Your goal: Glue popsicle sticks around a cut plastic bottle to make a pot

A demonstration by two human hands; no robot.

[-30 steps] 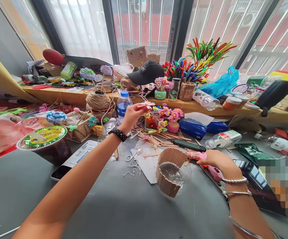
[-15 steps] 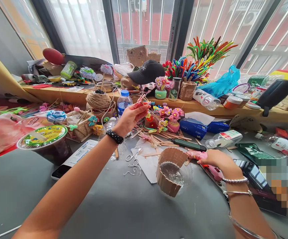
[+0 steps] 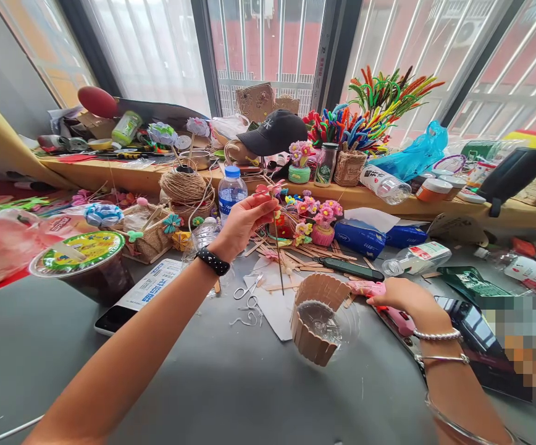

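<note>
My left hand pinches a pinkish-red flower on a thin dark stem, raised above the middle of the table. Its stem points down, the lower end in front of a white paper sheet. My right hand is closed around a pink glue gun, partly hidden by the fingers. Just left of its tip stands a cup covered part-way round with wooden sticks, its clear plastic showing inside. Small white scissors lie left of the paper, with bits of white string below.
A lidded drink cup and a phone are at left. Loose wooden sticks, a dark green pen-like tool and tissue packs lie behind the stick-covered cup. A tablet is at right. Twine and a water bottle stand farther back.
The flower in my left hand has been turned: its stem now points down instead of slanting right, and its petals show more. My right hand and the stick-covered cup stay put.
</note>
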